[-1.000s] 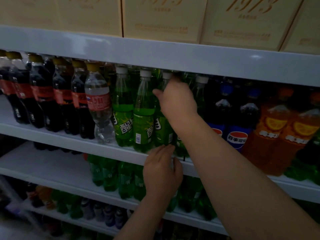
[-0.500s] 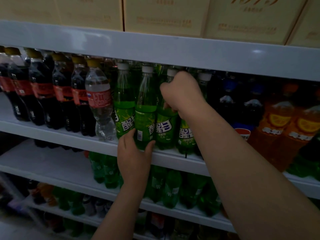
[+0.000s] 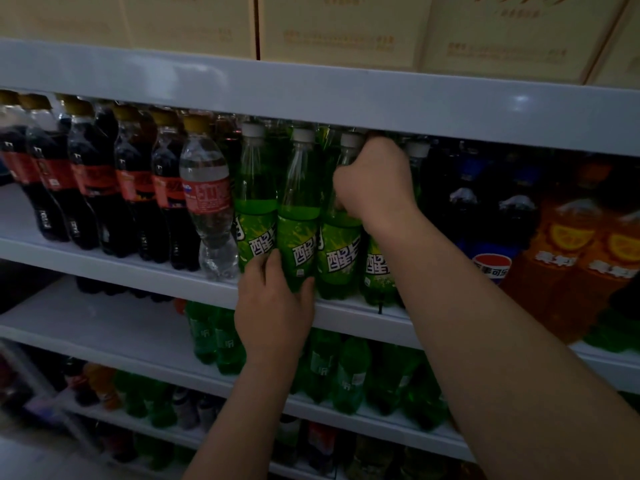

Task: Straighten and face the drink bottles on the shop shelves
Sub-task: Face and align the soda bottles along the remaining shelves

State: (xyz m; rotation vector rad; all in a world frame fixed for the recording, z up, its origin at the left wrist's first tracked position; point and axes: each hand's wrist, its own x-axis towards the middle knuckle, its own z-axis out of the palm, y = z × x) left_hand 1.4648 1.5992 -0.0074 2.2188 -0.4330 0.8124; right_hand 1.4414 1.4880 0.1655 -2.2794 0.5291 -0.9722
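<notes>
Our left hand (image 3: 273, 306) has turned the second green bottle (image 3: 298, 237) label-forward on the shelf (image 3: 121, 271), fingers wrapped round its base, while our right hand (image 3: 375, 181) clasps the next bottle (image 3: 341, 258) by its neck, leaving this row nearly faced.

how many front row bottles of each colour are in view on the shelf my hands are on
dark cola bottles with yellow caps: 5
clear bottle: 1
green bottles: 4
dark bottles with blue caps: 2
orange bottles: 2
total: 14
</notes>
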